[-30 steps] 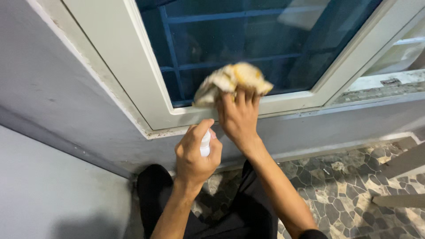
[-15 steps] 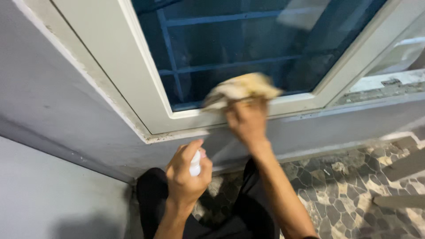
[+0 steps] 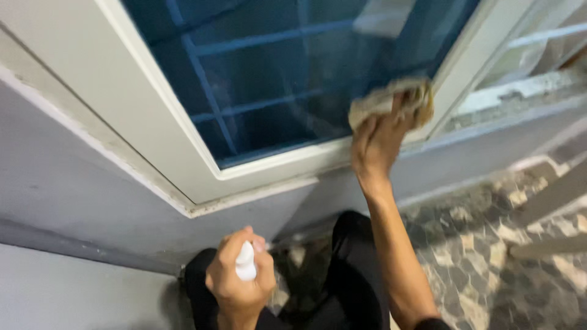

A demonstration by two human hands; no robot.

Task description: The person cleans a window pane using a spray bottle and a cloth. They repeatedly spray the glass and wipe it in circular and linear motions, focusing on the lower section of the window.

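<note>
My right hand (image 3: 374, 145) presses a crumpled yellow-and-white cloth (image 3: 391, 101) against the lower right corner of a dark blue window pane (image 3: 275, 79) set in a white frame (image 3: 183, 153). My left hand (image 3: 237, 281) is low, near my knee, wrapped around a small white spray bottle (image 3: 246, 264) whose top shows between my fingers. The two hands are well apart. The view is blurred by motion.
A grey wall (image 3: 79, 201) runs below the window. A floor of irregular stone tiles (image 3: 489, 244) lies at the right. My dark trousers (image 3: 342, 275) are at the bottom centre. Pale planks (image 3: 550, 201) lean at the far right.
My right hand has swept the cloth to the right along the bottom of the pane. My left hand has dropped lower with the spray bottle, away from the window.
</note>
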